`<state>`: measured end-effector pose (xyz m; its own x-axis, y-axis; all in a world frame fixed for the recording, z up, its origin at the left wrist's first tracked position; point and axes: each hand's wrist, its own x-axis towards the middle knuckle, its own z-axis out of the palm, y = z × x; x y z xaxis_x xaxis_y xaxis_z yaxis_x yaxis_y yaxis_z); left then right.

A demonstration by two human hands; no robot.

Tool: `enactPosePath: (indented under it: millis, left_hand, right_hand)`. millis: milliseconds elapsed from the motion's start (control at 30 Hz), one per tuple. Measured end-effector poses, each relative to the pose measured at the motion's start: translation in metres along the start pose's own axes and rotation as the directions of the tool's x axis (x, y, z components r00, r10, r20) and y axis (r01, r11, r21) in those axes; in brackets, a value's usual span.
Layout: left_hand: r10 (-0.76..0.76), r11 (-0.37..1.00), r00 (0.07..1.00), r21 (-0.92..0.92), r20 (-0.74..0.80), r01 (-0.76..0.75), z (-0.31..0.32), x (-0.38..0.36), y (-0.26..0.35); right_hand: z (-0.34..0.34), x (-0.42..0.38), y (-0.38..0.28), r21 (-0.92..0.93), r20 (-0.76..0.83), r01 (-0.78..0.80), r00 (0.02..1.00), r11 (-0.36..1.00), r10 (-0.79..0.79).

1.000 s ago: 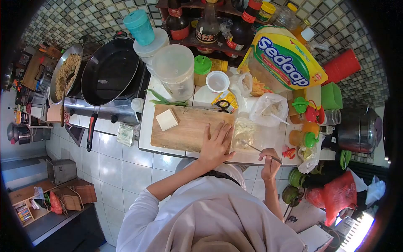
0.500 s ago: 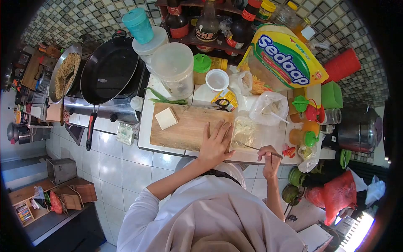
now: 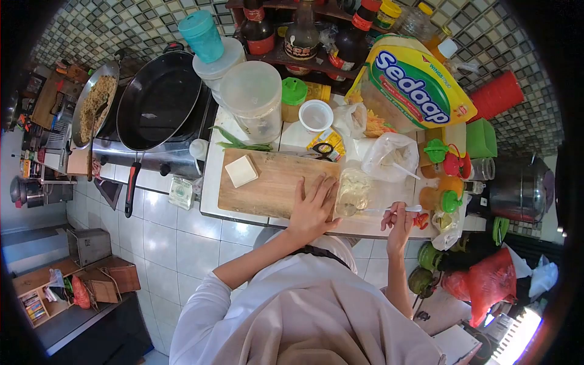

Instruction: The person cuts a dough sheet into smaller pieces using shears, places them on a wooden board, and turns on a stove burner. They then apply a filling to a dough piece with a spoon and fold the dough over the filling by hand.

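Note:
My left hand (image 3: 314,204) lies flat with fingers spread on the right end of a wooden cutting board (image 3: 274,176). A white square block (image 3: 241,171) sits at the board's upper left. My right hand (image 3: 398,220) grips the handle of a metal spoon (image 3: 377,210). The spoon's bowl end reaches into a clear container (image 3: 356,185) with pale, wet-looking contents, just right of the board. Small red pieces (image 3: 420,220) lie beside my right hand.
A black frying pan (image 3: 159,100) rests on the stove, its handle toward the front. Behind the board stand a large clear tub (image 3: 250,100), a white cup (image 3: 315,115) and scissors (image 3: 321,150). A plastic bag (image 3: 390,157) and green-lidded bottle (image 3: 450,201) are at the right.
My right hand has moved slightly right and up, and the spoon has turned to lie more level, its handle catching the light. My left hand has not moved.

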<state>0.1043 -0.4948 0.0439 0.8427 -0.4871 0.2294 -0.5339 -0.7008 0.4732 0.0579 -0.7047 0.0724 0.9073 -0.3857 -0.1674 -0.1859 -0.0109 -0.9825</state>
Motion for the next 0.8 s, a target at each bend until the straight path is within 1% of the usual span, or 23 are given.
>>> enactPosePath:
  millis: [67,133,300,467,533,567,633,667,733,800]
  left_hand:
    - [-0.001,1.000,1.000,-0.013,-0.002,0.001,0.000,0.000,0.000]
    - [0.000,1.000,1.000,-0.014,-0.002,0.000,-0.001,0.001,0.000]
    - [0.010,1.000,1.000,-0.016,-0.003,-0.010,-0.003,0.001,-0.001]
    - [0.039,0.995,0.999,-0.094,-0.008,-0.039,-0.003,-0.002,-0.002]
    - [0.048,0.992,0.999,-0.117,0.000,-0.048,-0.005,-0.004,-0.004]
    - [0.058,0.989,0.998,-0.140,0.007,-0.056,-0.007,-0.005,-0.005]
    - [0.069,0.988,0.998,-0.141,0.004,-0.068,-0.008,-0.007,-0.006]
    - [0.081,0.987,0.997,-0.143,0.000,-0.080,-0.009,-0.008,-0.006]
    - [0.082,0.987,0.997,-0.142,0.005,-0.081,-0.011,-0.007,-0.004]
    - [0.084,0.987,0.996,-0.140,0.009,-0.082,-0.013,-0.005,-0.004]
  right_hand:
    - [0.000,0.003,-0.001,0.003,-0.029,-0.011,1.000,1.000,0.011]
    - [-0.001,0.004,0.001,0.009,-0.059,0.024,0.998,1.000,-0.023]
    - [-0.002,0.008,0.000,0.022,-0.061,0.001,0.998,1.000,0.000]
    - [-0.006,0.009,0.002,0.041,-0.100,-0.021,0.995,0.999,0.025]
    - [-0.008,0.010,0.005,0.057,-0.165,0.017,0.986,0.998,-0.007]
    - [-0.009,0.011,0.005,0.058,-0.165,0.017,0.986,0.998,-0.007]
    - [-0.012,0.013,0.003,0.070,-0.220,0.022,0.975,0.997,-0.006]
    - [-0.013,0.013,0.003,0.071,-0.222,0.021,0.975,0.997,-0.005]
    - [-0.016,0.014,0.001,0.014,-0.231,0.049,0.972,0.999,-0.045]
    - [-0.017,0.015,0.000,0.015,-0.241,0.064,0.969,0.998,-0.058]
